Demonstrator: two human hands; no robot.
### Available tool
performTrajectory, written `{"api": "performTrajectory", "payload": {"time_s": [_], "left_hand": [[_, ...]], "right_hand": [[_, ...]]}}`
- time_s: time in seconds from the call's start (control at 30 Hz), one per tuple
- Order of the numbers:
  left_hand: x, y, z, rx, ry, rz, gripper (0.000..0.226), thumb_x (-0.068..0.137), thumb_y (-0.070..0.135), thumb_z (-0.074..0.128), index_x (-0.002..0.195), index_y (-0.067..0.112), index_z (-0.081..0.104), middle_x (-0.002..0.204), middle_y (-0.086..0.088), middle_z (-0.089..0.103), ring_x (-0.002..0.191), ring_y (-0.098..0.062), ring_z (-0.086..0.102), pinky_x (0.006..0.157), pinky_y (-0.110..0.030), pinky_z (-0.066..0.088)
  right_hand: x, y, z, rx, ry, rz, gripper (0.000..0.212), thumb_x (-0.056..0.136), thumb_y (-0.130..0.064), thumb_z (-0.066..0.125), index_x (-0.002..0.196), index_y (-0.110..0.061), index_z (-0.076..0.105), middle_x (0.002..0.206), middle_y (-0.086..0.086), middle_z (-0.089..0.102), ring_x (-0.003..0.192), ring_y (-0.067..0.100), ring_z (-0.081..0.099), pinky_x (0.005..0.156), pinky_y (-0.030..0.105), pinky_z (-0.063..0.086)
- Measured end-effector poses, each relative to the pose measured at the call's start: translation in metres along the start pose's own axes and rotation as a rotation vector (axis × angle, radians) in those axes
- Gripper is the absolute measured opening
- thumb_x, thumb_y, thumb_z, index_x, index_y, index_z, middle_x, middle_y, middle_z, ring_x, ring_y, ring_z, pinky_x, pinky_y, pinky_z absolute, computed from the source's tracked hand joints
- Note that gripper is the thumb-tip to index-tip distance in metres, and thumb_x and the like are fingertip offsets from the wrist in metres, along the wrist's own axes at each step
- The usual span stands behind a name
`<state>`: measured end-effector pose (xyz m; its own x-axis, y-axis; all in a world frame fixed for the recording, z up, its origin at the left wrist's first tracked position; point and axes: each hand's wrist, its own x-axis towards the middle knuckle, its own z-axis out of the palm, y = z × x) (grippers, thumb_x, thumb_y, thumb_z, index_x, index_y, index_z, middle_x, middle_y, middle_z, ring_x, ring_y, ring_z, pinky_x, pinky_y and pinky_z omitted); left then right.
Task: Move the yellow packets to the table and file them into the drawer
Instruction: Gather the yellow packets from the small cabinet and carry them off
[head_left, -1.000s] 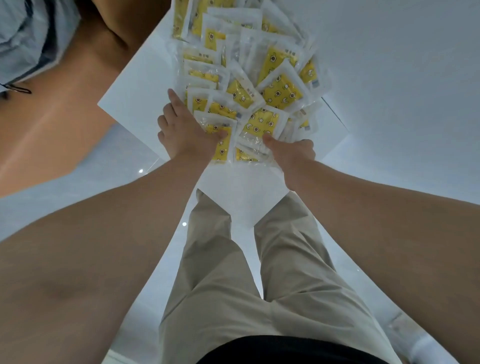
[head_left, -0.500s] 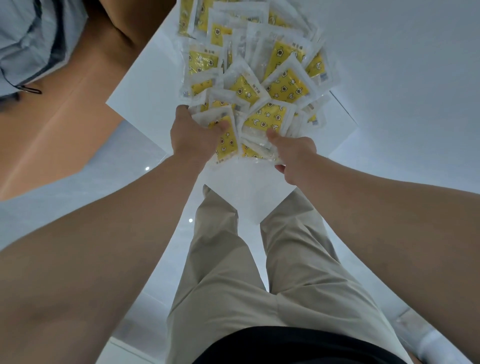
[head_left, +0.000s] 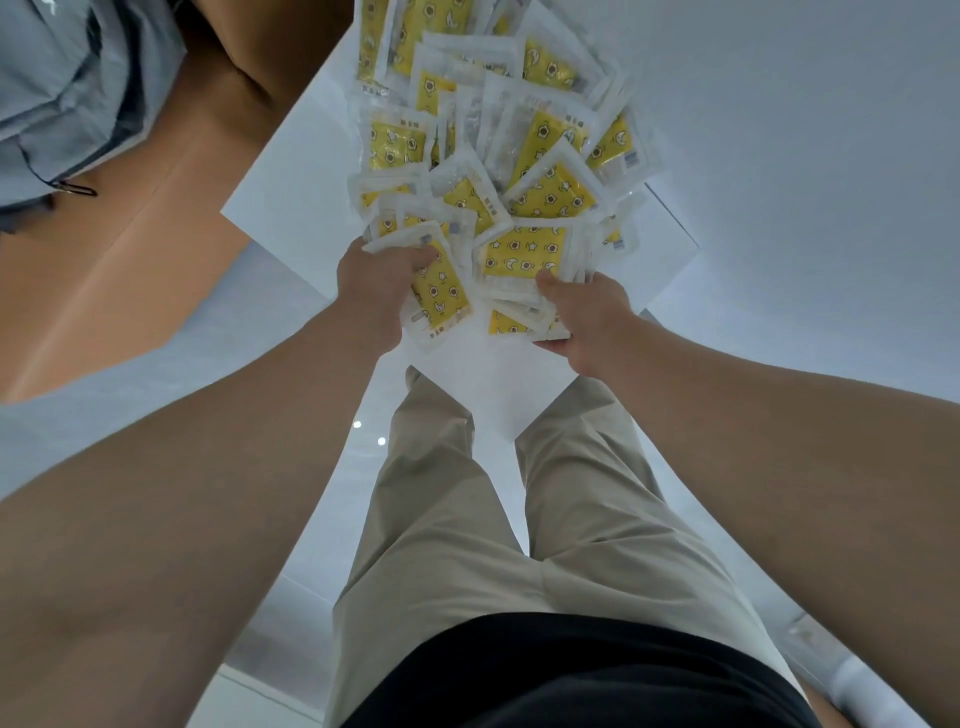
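Observation:
A heap of yellow packets (head_left: 498, 156) in clear wrappers, printed with stars and moons, lies on a white surface (head_left: 291, 208). My left hand (head_left: 376, 288) grips a bunch of them at the heap's near left edge, thumb over one packet (head_left: 439, 293). My right hand (head_left: 587, 317) grips a stack at the near right edge, thumb pressed on a wide packet (head_left: 522, 257). Both sets of fingers are hidden under the packets. No drawer is in view.
The white surface ends in a corner (head_left: 511, 415) above my beige trousers (head_left: 519, 519). A brown cardboard box (head_left: 130, 249) stands at the left, with grey fabric (head_left: 62, 93) at the top left. A white wall (head_left: 805, 182) fills the right.
My left hand, earlier flat with fingers stretched on the heap, has curled around several packets. Both hands have gathered the near packets closer together.

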<state>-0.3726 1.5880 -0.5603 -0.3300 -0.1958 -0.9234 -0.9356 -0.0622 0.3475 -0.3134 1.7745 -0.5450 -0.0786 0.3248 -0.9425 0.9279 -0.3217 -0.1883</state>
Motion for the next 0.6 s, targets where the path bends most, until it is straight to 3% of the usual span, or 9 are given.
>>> {"api": "performTrajectory", "payload": {"time_s": [0.1,0.27,0.37,0.6], "left_hand": [[-0.001,0.000,0.000,-0.009,-0.031,-0.029,0.044,0.082,0.009,0.081,0.119,0.023,0.063,0.107,-0.001,0.074,0.090,-0.023,0.074,0.070,-0.043,0.062],[-0.007,-0.001,-0.001,-0.039,-0.052,-0.053,0.041,0.084,0.015,0.081,0.119,0.025,0.062,0.106,-0.001,0.074,0.090,-0.022,0.074,0.071,-0.044,0.062],[-0.015,0.002,-0.004,-0.061,-0.055,-0.066,0.039,0.084,0.016,0.081,0.118,0.025,0.064,0.104,0.000,0.075,0.090,-0.022,0.075,0.074,-0.046,0.062],[-0.055,0.022,-0.013,-0.038,-0.065,-0.016,0.041,0.085,0.014,0.080,0.121,0.023,0.063,0.108,-0.002,0.074,0.095,-0.025,0.073,0.078,-0.049,0.061]], "right_hand": [[-0.001,0.001,-0.002,0.015,-0.020,-0.011,0.020,0.093,-0.025,0.074,0.111,-0.023,0.066,0.111,0.002,0.071,0.094,0.028,0.072,0.068,0.046,0.065],[-0.003,0.000,-0.008,0.011,-0.013,-0.028,0.007,0.097,-0.024,0.069,0.100,-0.026,0.064,0.109,0.003,0.070,0.091,0.026,0.072,0.065,0.044,0.064],[-0.010,-0.004,-0.015,0.008,0.004,-0.028,0.011,0.098,-0.023,0.067,0.108,-0.024,0.063,0.111,0.003,0.069,0.090,0.026,0.072,0.062,0.042,0.064],[-0.047,-0.014,-0.041,0.047,0.034,-0.035,0.014,0.100,-0.019,0.065,0.114,-0.021,0.064,0.112,0.004,0.069,0.091,0.028,0.073,0.067,0.046,0.064]]}}
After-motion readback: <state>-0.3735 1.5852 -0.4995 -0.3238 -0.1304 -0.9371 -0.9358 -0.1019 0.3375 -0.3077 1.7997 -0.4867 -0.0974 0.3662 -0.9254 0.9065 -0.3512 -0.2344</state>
